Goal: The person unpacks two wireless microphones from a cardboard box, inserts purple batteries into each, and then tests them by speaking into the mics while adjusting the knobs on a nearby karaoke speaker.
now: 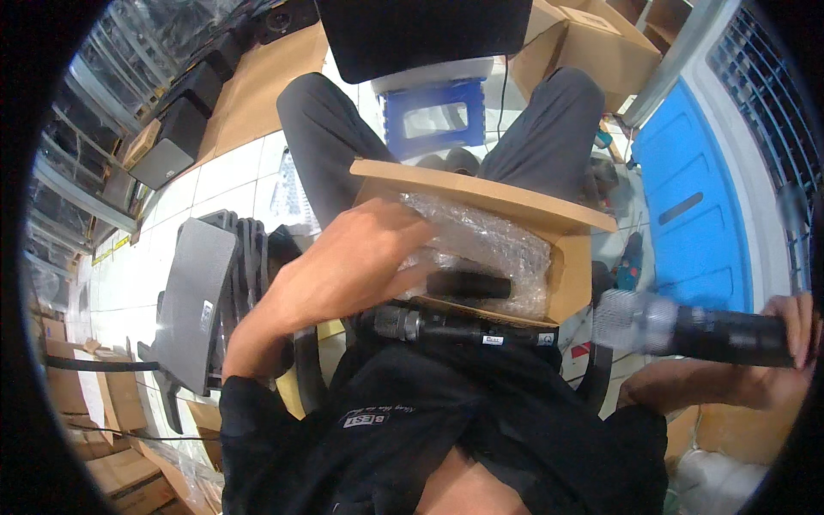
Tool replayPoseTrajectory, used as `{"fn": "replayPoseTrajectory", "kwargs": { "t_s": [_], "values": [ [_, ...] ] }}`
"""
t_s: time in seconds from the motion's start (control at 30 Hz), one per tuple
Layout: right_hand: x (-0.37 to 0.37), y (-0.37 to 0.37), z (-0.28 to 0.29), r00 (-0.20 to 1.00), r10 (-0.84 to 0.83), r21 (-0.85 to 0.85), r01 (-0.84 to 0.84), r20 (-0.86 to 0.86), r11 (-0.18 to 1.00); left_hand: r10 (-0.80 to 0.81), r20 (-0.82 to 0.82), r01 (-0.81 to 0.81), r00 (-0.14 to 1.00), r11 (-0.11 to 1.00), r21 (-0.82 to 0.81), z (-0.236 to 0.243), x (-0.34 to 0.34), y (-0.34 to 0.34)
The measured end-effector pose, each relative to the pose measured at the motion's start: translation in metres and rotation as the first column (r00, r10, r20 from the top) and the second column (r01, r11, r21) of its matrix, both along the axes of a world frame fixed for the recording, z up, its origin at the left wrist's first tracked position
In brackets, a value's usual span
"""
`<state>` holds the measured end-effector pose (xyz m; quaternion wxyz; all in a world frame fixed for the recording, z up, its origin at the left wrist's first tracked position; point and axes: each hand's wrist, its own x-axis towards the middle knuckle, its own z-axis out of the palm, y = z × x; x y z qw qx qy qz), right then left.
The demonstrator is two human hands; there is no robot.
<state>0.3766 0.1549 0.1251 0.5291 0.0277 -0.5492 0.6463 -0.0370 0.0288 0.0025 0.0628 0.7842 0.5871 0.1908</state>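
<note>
An open cardboard box [485, 190] rests across my lap, with clear bubble wrap [506, 245] inside it. My left hand [369, 245] reaches over the box's left end, its fingers curled on the wrap and slightly blurred. Beside those fingers a black cylindrical thing [468, 284] lies in the box, partly covered. Out to the right, my right hand [800, 330] grips the lower end of a black wireless microphone [730, 335], whose silver mesh head points left. A second microphone [455, 328] lies along the near side of the box against my lap, mesh head to the left.
A blue step stool [433, 118] stands beyond my knees, under a black panel [425, 34]. On the left are a grey-black slab-shaped device [196, 300] and a black speaker [172, 142]. A blue plastic panel [695, 197] borders the right. Another cardboard box [592, 51] sits far right.
</note>
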Motion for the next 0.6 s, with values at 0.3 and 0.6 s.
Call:
{"fn": "replayPoseTrajectory", "kwargs": {
  "t_s": [0.3,0.6],
  "values": [
    [-0.164,-0.019,-0.062,0.983,0.152,-0.192,-0.170,-0.101,0.967,0.094,0.562,0.007,0.822,0.985,-0.174,0.020,0.088,-0.009],
    [-0.196,0.018,-0.083,0.503,0.858,0.063,-0.858,-0.100,0.510,0.193,0.931,0.800,0.310,0.476,-0.365,-0.008,0.045,-0.005]
  ]
}}
